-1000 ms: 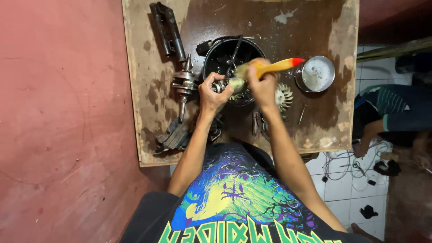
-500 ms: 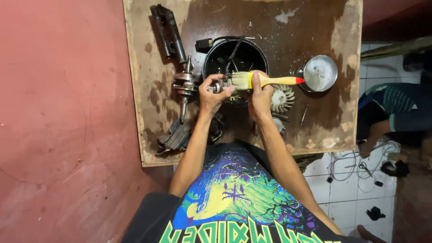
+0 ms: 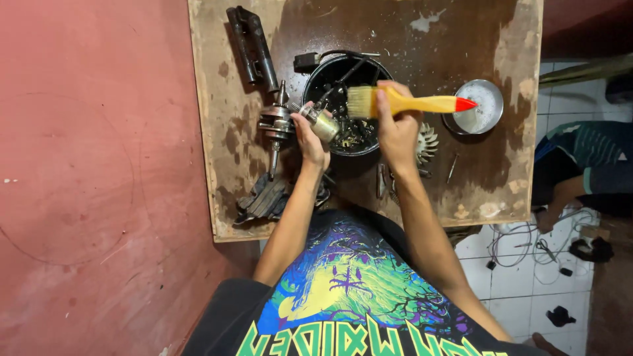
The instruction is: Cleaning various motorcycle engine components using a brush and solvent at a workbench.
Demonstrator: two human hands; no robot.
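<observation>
My left hand (image 3: 310,140) grips a small metal engine part (image 3: 322,122) over the rim of a black basin (image 3: 333,69) that holds dark liquid and parts. My right hand (image 3: 397,125) holds a paintbrush (image 3: 422,103) with a yellow handle and red tip, level across the basin, its bristles pointing left and close to the metal part. Both hands are above a stained wooden board (image 3: 409,33) used as a worktop.
A crankshaft (image 3: 277,125) and a long dark metal piece (image 3: 252,49) lie left of the basin. A small metal bowl (image 3: 484,109) sits at the right, a finned metal wheel (image 3: 426,142) near my right wrist. Another person (image 3: 580,171) crouches on the tiled floor at right.
The brush handle dropped from tilted up to level, and the bristles came off the part and now sit just to its right over the basin. My left hand still holds the part.
</observation>
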